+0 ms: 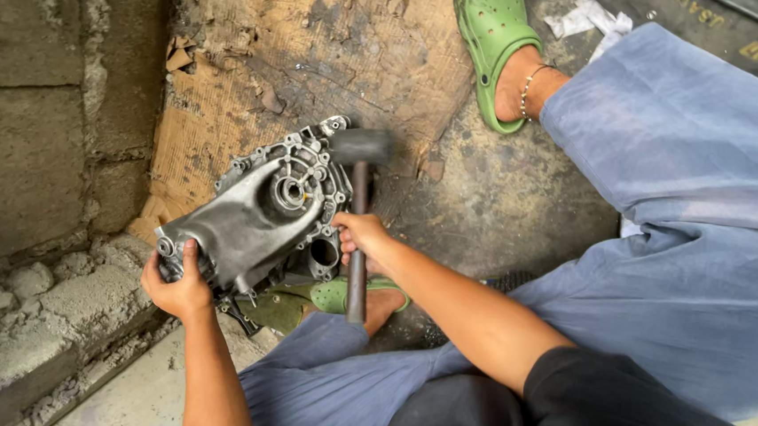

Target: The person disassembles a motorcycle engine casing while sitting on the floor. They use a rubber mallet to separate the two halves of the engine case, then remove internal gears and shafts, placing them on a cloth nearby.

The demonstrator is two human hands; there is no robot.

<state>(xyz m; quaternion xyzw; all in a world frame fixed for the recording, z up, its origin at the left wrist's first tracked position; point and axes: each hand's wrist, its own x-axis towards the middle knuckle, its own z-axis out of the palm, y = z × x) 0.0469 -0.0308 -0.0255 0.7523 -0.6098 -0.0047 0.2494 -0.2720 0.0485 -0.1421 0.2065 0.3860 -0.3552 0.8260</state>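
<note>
Gearbox casing (250, 217), ribbed grey cast metal, is gripped by the left hand (180, 286) over torn cardboard (319, 49) on stained concrete floor (505, 195); right hand (361, 236) fingers are closed on the rubber mallet (360, 163).

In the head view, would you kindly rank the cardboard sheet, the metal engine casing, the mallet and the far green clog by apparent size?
1. cardboard sheet, largest by far.
2. metal engine casing, gripped by the left hand.
3. mallet, held by the right hand.
4. green clog, unsure: it lies farther from the camera.

housing (250, 213) on cardboard (319, 49), mallet (360, 185) right
</note>
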